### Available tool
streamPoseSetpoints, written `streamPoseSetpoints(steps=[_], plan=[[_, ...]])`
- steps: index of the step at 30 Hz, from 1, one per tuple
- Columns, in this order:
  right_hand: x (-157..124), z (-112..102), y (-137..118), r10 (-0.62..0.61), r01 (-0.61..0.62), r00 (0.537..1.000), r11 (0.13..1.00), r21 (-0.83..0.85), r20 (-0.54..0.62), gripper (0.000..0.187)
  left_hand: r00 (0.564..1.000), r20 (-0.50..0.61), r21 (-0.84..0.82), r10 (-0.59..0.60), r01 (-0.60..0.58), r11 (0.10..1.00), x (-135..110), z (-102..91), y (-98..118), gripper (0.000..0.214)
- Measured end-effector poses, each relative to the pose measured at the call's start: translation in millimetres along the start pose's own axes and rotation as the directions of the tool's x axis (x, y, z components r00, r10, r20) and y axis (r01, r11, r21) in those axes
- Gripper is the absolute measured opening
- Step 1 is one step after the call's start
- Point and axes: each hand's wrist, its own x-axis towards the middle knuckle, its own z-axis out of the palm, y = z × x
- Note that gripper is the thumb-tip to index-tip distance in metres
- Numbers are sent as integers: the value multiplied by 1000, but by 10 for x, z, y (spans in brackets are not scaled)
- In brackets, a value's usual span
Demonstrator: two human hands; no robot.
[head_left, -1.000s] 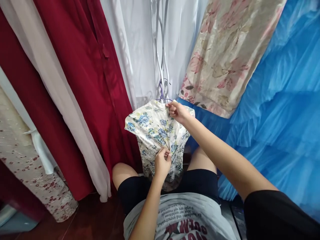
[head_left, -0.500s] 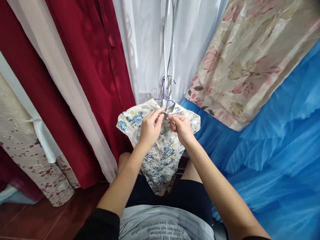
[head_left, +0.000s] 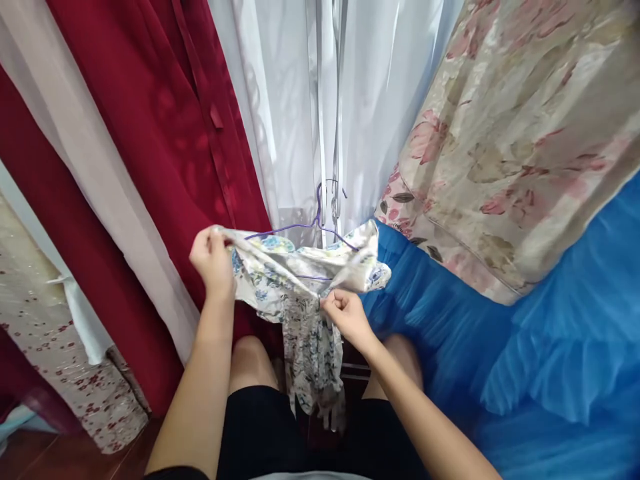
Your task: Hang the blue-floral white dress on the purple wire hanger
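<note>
A white garment with blue flowers [head_left: 267, 290] hangs in front of me on a thin purple wire hanger [head_left: 295, 227]. Its neckline is pulled wide and the front is bunched. My left hand [head_left: 213, 261] is closed on the garment's shoulder edge, drawn out to the left. At the bottom of the neck opening, my right hand [head_left: 346, 315] pinches the front edge with closed fingers. The other shoulder still lies over the hanger's right arm. The hanger's hook hangs by white ribbons [head_left: 321, 100].
Dark red cloth [head_left: 165, 133] and a pale pink panel [head_left: 115, 173] hang at left, beside beige fabric with red flowers [head_left: 65, 367]. White cloth [head_left: 285, 120] hangs behind. To the right are a rose-print fabric [head_left: 505, 147] and blue tulle [head_left: 450, 347].
My hands were together at the garment's neck; now they are apart. The left has moved out to the left with the shoulder, the right lower, and the neckline has opened.
</note>
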Motion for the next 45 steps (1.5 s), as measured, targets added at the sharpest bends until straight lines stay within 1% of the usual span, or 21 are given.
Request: streamPoseSetpoints(steps=[1,2,3,4,8,12,15,16,18,20,24,26,29,30,33,35,36,38,40,43,45], plan=[[-28,-15,27,15,-15,999,1000,11,38,27,969,-78,-119,-234,224,967,37,-82,-122,15],[-47,-29,53,32,-34,997,999,31,77,26,893,-105,-213,-438,410,887,27,-160,-235,21],[-60,-44,79,53,-59,992,997,55,111,26,823,-103,-259,-559,520,814,-28,-229,-336,24],[-71,-63,105,78,-89,988,993,82,136,25,768,-92,-278,-634,591,757,-121,-285,-421,26],[-151,-210,239,161,-182,978,970,162,134,25,663,-58,-332,-746,692,641,-678,-393,-645,27],[-337,-427,445,212,-221,975,947,233,63,31,662,-119,-413,-740,645,644,-1193,-494,-747,16],[-483,-511,633,269,-270,962,933,238,33,37,674,-134,-412,-727,629,659,-1471,-657,-696,5],[-523,-516,695,292,-295,955,930,221,44,39,684,-121,-409,-719,626,664,-1544,-714,-644,10],[-585,-498,818,336,-346,938,924,161,83,40,706,-58,-394,-706,633,666,-1664,-801,-495,27],[-626,-452,938,359,-369,927,926,82,110,40,713,49,-361,-699,665,654,-1762,-823,-315,38],[-695,-276,1062,355,-346,929,933,-98,103,40,704,294,-233,-647,709,666,-1950,-713,-56,38],[-758,-152,974,335,-321,939,935,-152,80,38,678,421,-83,-603,691,718,-2016,-672,-33,31],[-926,30,632,310,-305,950,947,-99,43,42,629,586,54,-511,598,799,-1993,-705,-62,27],[-996,83,496,314,-312,949,949,-56,39,47,605,628,78,-490,577,813,-1952,-736,-68,26],[-1200,224,164,339,-341,939,940,29,52,59,502,725,142,-471,560,816,-1797,-851,-43,25],[-1304,317,39,314,-320,946,946,60,83,60,444,764,167,-469,565,808,-1739,-930,1,26],[-1344,365,-2,290,-299,951,950,88,104,60,425,774,174,-469,569,804,-1738,-966,27,26],[-1410,457,-60,238,-256,963,954,157,127,60,403,777,191,-483,581,791,-1796,-1028,76,27],[-1481,524,-99,230,-254,964,944,212,131,59,390,764,210,-514,603,769,-1910,-1066,112,29],[-1629,524,-123,281,-320,945,905,282,169,52,385,747,189,-543,660,727,-2116,-1070,147,34],[-1740,440,-140,328,-376,923,880,291,204,44,388,759,116,-522,709,696,-2242,-1051,170,40]])
